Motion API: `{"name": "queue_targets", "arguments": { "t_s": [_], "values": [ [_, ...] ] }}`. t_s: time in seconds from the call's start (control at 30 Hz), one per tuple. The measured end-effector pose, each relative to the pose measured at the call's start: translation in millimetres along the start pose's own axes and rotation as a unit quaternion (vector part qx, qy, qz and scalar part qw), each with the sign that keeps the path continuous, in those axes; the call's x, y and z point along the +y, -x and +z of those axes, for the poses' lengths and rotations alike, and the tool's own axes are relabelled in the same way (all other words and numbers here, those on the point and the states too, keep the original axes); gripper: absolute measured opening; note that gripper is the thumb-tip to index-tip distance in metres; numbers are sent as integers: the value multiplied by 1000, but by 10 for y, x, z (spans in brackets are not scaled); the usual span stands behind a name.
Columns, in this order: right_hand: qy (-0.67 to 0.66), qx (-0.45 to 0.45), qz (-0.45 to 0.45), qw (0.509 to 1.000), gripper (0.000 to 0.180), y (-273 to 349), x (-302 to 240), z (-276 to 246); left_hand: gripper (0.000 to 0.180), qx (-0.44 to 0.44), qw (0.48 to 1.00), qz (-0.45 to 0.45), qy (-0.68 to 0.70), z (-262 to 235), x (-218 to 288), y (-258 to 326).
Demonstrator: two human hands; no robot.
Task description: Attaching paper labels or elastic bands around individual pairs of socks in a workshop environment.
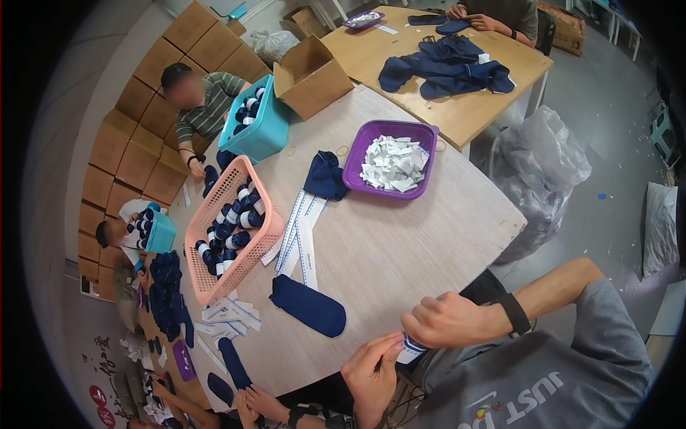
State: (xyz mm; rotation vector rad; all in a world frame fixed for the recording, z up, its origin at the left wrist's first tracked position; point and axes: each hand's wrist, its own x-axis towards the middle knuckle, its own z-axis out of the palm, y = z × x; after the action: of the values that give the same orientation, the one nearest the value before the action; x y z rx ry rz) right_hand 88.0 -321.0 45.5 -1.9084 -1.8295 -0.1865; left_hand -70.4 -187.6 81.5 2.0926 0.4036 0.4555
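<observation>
A small rolled dark-blue item with a white paper band (411, 349) is pinched between the left hand (373, 372) and the right hand (451, 320), probably to wrap the band tight, just off the surface (400, 243) edge, while a flat dark-blue sock (309, 305) lies ahead of the left hand.

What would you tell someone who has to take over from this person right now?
Left hand: pinching the near end of a small rolled navy sock with a white paper band.
Right hand: closed over the same roll from above.
On the table: one flat navy sock, loose white paper strips, a purple tray of white tags.
Done: the pink basket holds many banded rolls.
Left: the roll in hand, the flat sock, and a folded sock by the tray.
</observation>
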Motion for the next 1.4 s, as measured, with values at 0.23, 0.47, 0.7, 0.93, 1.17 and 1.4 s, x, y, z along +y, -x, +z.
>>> {"name": "queue_targets", "arguments": {
  "t_s": [0.23, 0.47, 0.7, 0.93, 1.17, 1.4],
  "values": [
    [-26, 4, -1, 1000, 22, -6, 47, -8, 53, -69, 995, 57, -34, -36, 31, -26],
    [2, 30, -40, 999, 21, 21, 5, 28, 55, -84, 996, -27, -16, -2, 25, -51],
    [8, 41, -54, 998, 23, 109, 38, 195, 54, -141, 974, -178, 11, 82, -8, -20],
    [-44, -76, 54, 995, 26, 61, -12, 133, 57, -105, 991, -55, -54, 129, -121, -35],
    [-128, -138, 107, 976, 29, 12, -3, 45, 64, -71, 979, 125, -147, 146, -212, 9],
    [-147, -147, 110, 972, 36, 11, -85, -50, 58, -65, 971, 173, -153, 87, -122, 112]
  ]
}}
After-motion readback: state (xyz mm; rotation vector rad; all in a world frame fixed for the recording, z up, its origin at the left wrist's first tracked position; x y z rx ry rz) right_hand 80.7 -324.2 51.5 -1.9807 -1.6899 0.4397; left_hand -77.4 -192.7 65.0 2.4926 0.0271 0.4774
